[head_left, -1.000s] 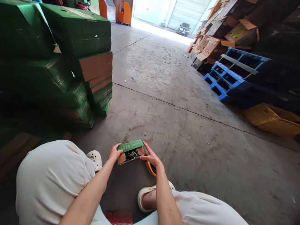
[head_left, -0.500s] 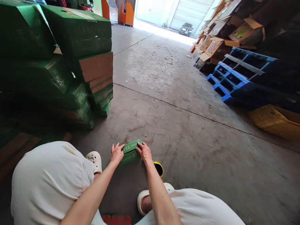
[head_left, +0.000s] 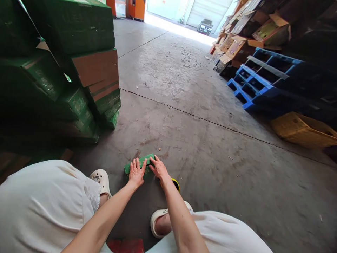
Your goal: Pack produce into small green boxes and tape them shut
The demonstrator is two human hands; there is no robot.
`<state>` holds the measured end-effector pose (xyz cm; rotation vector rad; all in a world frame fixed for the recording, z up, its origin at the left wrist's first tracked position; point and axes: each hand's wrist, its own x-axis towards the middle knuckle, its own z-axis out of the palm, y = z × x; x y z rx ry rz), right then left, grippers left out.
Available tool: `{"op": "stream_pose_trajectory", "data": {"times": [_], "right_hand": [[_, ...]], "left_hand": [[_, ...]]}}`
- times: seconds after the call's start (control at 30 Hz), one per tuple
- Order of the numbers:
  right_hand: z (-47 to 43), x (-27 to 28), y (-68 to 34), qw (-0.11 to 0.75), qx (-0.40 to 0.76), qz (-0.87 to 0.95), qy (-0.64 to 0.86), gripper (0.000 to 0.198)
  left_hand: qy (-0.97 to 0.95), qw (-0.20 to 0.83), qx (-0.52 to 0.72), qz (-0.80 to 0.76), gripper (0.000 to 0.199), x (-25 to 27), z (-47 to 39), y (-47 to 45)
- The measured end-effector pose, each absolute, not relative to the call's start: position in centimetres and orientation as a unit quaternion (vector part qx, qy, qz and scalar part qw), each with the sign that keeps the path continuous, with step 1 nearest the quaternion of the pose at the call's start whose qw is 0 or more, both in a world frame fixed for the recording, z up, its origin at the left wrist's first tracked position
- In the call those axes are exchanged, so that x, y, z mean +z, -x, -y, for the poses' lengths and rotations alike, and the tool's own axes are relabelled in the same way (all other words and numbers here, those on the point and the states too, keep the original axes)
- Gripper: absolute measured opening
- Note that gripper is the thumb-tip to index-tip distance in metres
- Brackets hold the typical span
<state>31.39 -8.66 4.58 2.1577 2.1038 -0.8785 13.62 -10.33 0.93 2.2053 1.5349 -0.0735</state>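
A small green cardboard box [head_left: 128, 168] with pale printed characters lies on the floor between my feet. A dark gap runs along its top, between two flaps. My left hand [head_left: 137, 173] lies over the top of the box with its fingers spread. My right hand [head_left: 159, 168] grips the right end, its thumb near the gap and its fingers by the far corner. Partly hidden behind my right forearm is a round thing with a yellow rim [head_left: 175, 184] and a dark inside; its kind I cannot make out.
Stacked green cartons [head_left: 92, 42] rise at the left. Blue pallets [head_left: 254, 82], a yellowish-brown bin [head_left: 302, 131] and a heap of opened cardboard boxes [head_left: 234, 49] stand at the right. A red object [head_left: 129, 245] lies below me. A car [head_left: 205, 26] is outside.
My left hand has slid from the left end of the box to the right, onto its top. My right hand stays at the right end. The view has shifted slightly.
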Motion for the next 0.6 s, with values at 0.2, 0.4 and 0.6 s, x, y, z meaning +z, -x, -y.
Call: {"op": "stream_pose_trajectory", "data": {"times": [0.2, 0.4, 0.6], "right_hand": [[9.2, 4.5, -32.4, 0.114, -0.181, -0.803, -0.556, 0.153], [11.3, 2.0, -31.6, 0.066, -0.183, -0.81, -0.553, 0.161], [10.4, 2.2, -32.0, 0.055, -0.227, -0.806, -0.544, 0.158]], "left_hand": [[-0.85, 0.21, -0.033, -0.483, 0.128, 1.1, 10.0, -11.6], [-0.881, 0.221, -0.041, -0.417, 0.13, 0.8, 9.9, -10.0], [-0.863, 0.235, -0.024, -0.448, 0.128, 0.5, 9.4, -10.7]]}}
